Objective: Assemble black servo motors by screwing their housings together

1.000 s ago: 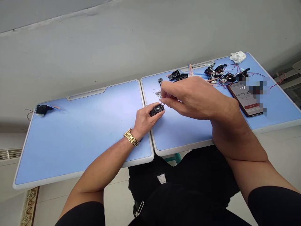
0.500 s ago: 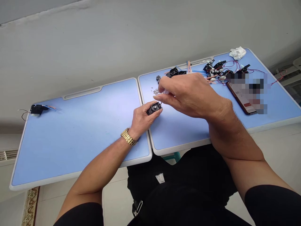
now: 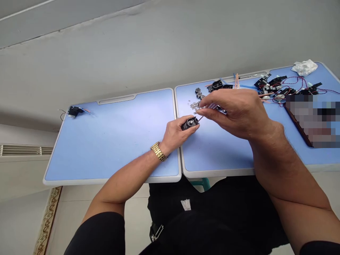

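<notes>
Head camera looks down on a left hand (image 3: 177,132) and a right hand (image 3: 233,113) held close together over a blue folding table (image 3: 106,159) made of two panels that meet at a seam. The left fingers and thumb are clamped around a small black round housing (image 3: 190,123), which sits at the fingertips with its circular face turned up, above the right panel just beyond the seam. A gold link watch (image 3: 158,151) circles the left wrist. The right hand's thumb and fingers are pinched together on a thin pale tool (image 3: 205,116), whose tip comes to the housing's edge; whether the two touch is too small to tell. Just past the housing lies a small heap of tiny metal screws (image 3: 195,105), near a few round metal parts (image 3: 198,90). Farther right, beyond the right hand, black plastic assemblies with red wires (image 3: 276,86) lie tangled with blue and peach strips (image 3: 236,82). A crumpled white tissue (image 3: 304,68) sits near the far corner, and a phone (image 3: 300,122), mostly pixelated, lies at the right edge. Alone on the left panel is a black part with thin wires (image 3: 73,111).
</notes>
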`<state>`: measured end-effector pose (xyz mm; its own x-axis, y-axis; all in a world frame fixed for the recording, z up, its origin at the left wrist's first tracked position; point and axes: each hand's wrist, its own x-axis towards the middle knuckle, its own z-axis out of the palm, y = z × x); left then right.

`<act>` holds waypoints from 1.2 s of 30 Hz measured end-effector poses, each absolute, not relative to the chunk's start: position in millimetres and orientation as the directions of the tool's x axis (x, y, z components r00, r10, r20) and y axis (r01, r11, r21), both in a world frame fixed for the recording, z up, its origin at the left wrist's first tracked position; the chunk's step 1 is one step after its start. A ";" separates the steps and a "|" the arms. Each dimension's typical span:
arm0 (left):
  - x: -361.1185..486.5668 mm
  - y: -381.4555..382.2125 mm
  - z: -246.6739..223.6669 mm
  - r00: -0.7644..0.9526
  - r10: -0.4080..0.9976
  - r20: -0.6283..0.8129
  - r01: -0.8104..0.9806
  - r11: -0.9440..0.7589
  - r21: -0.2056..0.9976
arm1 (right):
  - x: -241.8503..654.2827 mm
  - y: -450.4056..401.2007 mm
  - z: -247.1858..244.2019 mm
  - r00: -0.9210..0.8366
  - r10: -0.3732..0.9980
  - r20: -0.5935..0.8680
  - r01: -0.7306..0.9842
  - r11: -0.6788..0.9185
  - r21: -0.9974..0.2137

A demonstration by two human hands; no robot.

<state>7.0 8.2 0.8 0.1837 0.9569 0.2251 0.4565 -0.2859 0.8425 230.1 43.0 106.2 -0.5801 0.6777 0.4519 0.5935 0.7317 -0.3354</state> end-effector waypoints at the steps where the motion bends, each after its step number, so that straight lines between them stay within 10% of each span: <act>1: 7.1 8.0 1.6 0.185 0.957 0.226 0.453 -0.287 0.844 | 229.5 43.3 105.0 -0.583 0.674 0.453 0.601 0.733 -0.318; 36: 6.6 8.2 0.5 0.197 0.953 0.231 0.390 -0.292 0.873 | 221.7 43.8 91.5 -0.499 0.632 0.593 0.540 0.762 -0.357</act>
